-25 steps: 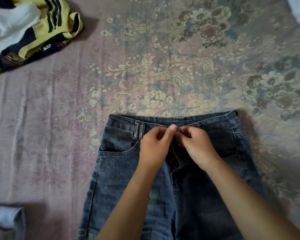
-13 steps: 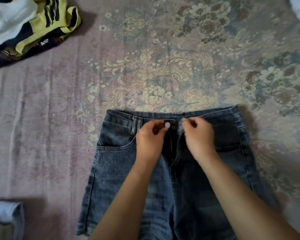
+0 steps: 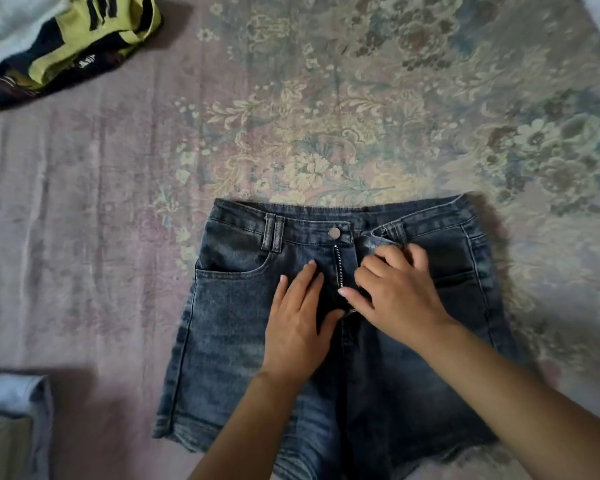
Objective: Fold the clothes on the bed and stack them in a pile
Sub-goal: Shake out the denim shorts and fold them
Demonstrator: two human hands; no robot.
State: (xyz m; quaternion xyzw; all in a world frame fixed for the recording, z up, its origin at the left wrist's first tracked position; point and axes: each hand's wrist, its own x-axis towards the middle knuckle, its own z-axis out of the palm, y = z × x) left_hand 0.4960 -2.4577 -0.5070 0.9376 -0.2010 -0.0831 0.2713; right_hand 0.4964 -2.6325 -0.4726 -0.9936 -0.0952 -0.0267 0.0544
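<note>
On floral bedspread [image 3: 326, 98]: denim shorts [image 3: 229, 306], fly open; left hand [image 3: 297, 327] pressed flat, fingers straight; right hand [image 3: 395, 296] curled, pinching fly flap.

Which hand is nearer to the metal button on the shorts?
Right. The right hand lies just right of and below the metal button; the left hand rests farther below.

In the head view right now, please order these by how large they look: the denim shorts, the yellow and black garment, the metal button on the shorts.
1. denim shorts, largest.
2. yellow and black garment; it is cut by the frame edge, so its full size is unsure.
3. metal button, smallest.
</note>
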